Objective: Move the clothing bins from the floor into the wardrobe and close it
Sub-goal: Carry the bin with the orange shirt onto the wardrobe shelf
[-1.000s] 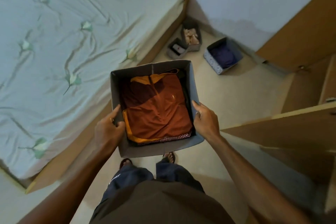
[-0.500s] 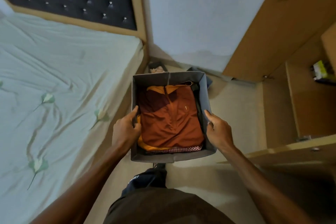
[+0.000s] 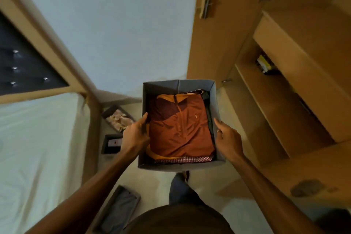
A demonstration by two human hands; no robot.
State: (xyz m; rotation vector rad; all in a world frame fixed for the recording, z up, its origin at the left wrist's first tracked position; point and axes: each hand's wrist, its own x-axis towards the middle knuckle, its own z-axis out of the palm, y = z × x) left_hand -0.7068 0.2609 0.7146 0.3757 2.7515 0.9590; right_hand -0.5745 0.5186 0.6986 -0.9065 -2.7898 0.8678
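The grey fabric bin [image 3: 178,166] is off the floor, carried level in front of the person's body with a folded orange garment [image 3: 180,131] lying on top of its contents. The left hand [image 3: 135,135] grips the bin's left wall with the thumb hooked over the rim and inside. The right hand [image 3: 228,138] clasps the right wall with its thumb laid along the rim. The outer fingers of both hands are hidden behind the fabric. What matters for the next move is that the wardrobe [image 3: 266,104] stands open to the right of the bin, its bare shelves running from far to near on that side, so the right hand is the one closer to it. The bin's long axis points away from the person, towards the far wall rather than into the shelves, so it likely needs a turn to the right before it can slide in. Three more bins are on the floor at left, beside the bed [image 3: 38,148]: one with pale contents [image 3: 118,118], a small dark one [image 3: 112,143] and a nearer grey one [image 3: 118,209].
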